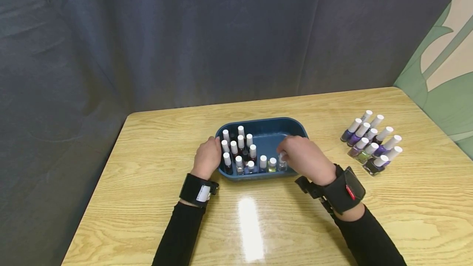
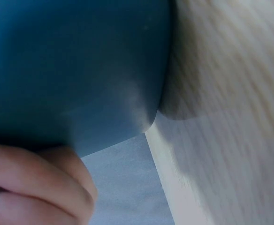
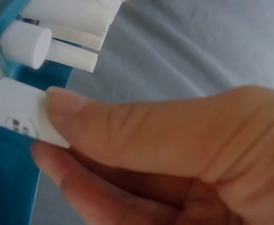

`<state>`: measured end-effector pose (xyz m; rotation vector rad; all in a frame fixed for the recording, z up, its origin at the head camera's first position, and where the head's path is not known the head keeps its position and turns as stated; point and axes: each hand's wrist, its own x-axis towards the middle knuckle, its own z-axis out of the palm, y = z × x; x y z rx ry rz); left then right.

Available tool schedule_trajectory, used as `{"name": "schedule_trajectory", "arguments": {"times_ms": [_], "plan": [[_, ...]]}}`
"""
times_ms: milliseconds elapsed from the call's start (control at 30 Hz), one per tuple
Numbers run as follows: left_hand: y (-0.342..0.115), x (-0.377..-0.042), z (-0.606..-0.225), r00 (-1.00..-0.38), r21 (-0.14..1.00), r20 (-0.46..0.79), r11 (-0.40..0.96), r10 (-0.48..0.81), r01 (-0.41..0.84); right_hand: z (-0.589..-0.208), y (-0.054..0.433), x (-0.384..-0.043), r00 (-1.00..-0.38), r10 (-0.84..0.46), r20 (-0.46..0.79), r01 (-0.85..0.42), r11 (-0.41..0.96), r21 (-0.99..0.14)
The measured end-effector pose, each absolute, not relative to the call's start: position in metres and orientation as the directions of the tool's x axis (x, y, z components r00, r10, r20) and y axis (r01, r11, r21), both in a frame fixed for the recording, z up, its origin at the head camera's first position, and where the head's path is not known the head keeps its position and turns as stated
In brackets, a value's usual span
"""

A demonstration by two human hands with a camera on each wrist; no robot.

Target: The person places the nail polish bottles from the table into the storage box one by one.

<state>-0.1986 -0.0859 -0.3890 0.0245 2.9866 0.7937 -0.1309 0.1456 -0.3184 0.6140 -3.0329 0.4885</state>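
My right hand (image 1: 306, 156) reaches over the near right part of a dark blue plastic bin (image 1: 258, 121). Its thumb and fingertips pinch the white cap (image 3: 19, 110) of a clear nail polish bottle (image 1: 282, 165), which stands at the end of the row along the bin's near wall. With its fingers curled at the rim, my left hand (image 1: 207, 157) grips the bin's left end; the left wrist view shows those fingers (image 2: 43, 183) against the outer wall. Several white-capped nail polish bottles (image 1: 234, 147) stand upright in the bin's left half and along its near side.
On the right of the wooden table (image 1: 155, 167) stands a tight group of nail polish bottles (image 1: 369, 145) in purple, green and dark shades. A dark grey cloth (image 1: 221, 40) hangs behind the table, and a leaf-patterned surface (image 1: 443, 77) borders its right side.
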Motion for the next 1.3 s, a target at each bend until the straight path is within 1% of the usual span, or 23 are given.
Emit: {"name": "schedule_trajectory", "arguments": {"times_ms": [267,500,633,900,1300], "plan": [[-0.086,-0.198,-0.389,-0.999,0.498,-0.036,0.867,0.03,0.008,-0.323,0.143,-0.131,-0.927,-0.375,0.021,-0.364,0.881,-0.301],[-0.087,-0.197,-0.389,-0.999,0.483,0.012,0.875,0.037,0.039,-0.326,0.143,-0.132,-0.927,-0.374,0.01,-0.359,0.883,-0.303],[-0.087,-0.197,-0.389,-0.999,0.482,0.012,0.875,0.035,0.036,-0.327,0.143,-0.132,-0.928,-0.373,-0.005,-0.354,0.886,-0.299],[-0.087,-0.197,-0.388,-0.999,0.483,0.007,0.875,0.036,0.035,-0.331,0.142,-0.134,-0.92,-0.391,0.002,-0.376,0.881,-0.287],[-0.086,-0.197,-0.387,-0.999,0.489,-0.003,0.872,0.036,0.03,-0.331,0.142,-0.134,-0.921,-0.389,-0.025,-0.365,0.885,-0.288]]}}
